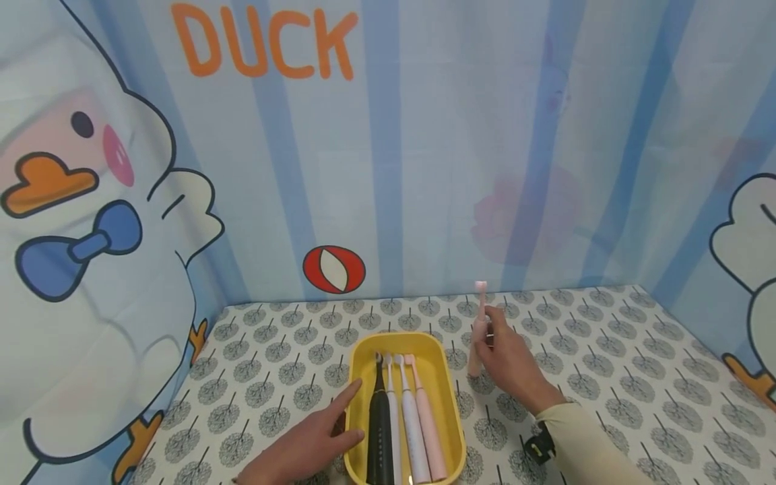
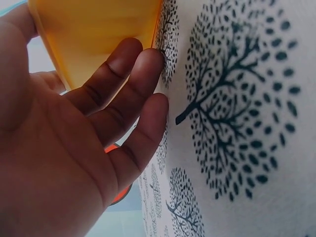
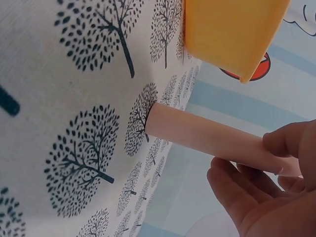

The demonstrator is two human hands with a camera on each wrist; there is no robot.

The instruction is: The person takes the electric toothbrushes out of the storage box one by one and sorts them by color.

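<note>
The right hand (image 1: 509, 357) pinches a pink electric toothbrush (image 1: 475, 360) by the upper part of its handle, the thumb on one side and the fingers on the other. The toothbrush stands nearly upright within that grip, its brush head rising above the fingertips and the lower handle reaching below them; in the right wrist view its base end is at the tabletop (image 1: 582, 387), though whether it bears weight there I cannot tell. A dark wristband (image 1: 539, 444) and a pale sleeve (image 1: 594, 438) follow behind this hand. Just left of the held brush is a yellow tray (image 1: 400, 340). The left hand (image 1: 312, 434) is at its left side, fingers spread and gently bent along the outer wall, the thumb reaching over the rim. Side by side in the tray, heads toward the far end, lie a black toothbrush (image 1: 380, 424), a slim white toothbrush (image 1: 393, 417), a pale lavender toothbrush (image 1: 415, 438) and a second pink toothbrush (image 1: 432, 431). Tree prints cover the tabletop, and beyond it hangs a blue-striped backdrop (image 1: 424, 168) lettered "DUCK".
</note>
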